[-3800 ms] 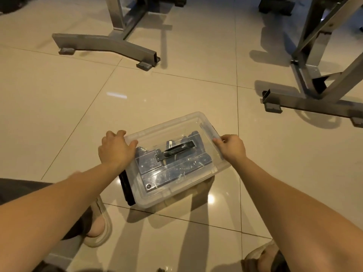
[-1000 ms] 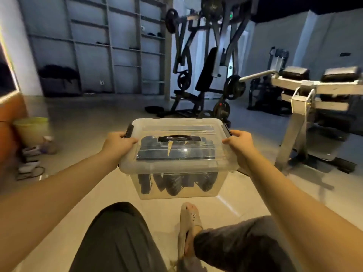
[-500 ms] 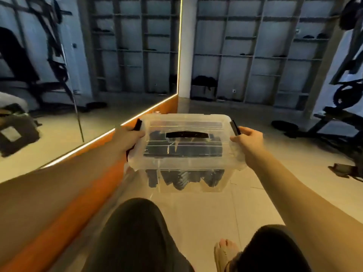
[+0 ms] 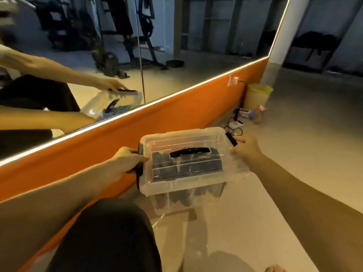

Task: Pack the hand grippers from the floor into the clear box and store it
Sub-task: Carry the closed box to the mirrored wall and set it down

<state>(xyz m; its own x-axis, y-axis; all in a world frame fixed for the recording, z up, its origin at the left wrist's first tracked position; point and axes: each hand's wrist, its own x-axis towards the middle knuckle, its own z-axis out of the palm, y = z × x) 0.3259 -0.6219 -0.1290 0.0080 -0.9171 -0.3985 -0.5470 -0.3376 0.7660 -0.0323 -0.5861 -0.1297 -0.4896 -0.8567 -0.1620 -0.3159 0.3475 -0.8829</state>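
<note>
A mirror [image 4: 167, 75] covers the left wall above an orange band [image 4: 176, 112]; it reflects the arms and the box. Near left, a knee [image 4: 110, 232] in dark cloth is bent. The left hand [image 4: 125, 160] grips the left end of the box [image 4: 149, 140], fingers curled round the black latch [image 4: 139, 171] and thumb on the lid's edge. The box is low, just beside the orange band, lid on, with a black handle [image 4: 189, 152] lying flat on top. Whether it touches the floor [image 4: 294, 154] cannot be told. The hand grippers [image 4: 186, 167] show as dark shapes inside it. The right hand [image 4: 246, 148] holds the right end by the other latch [image 4: 231, 138], thumb on the rim and one finger stretched along the edge; its other fingers are hidden. Far right, a yellow bin [image 4: 257, 97] stands against the wall.
</note>
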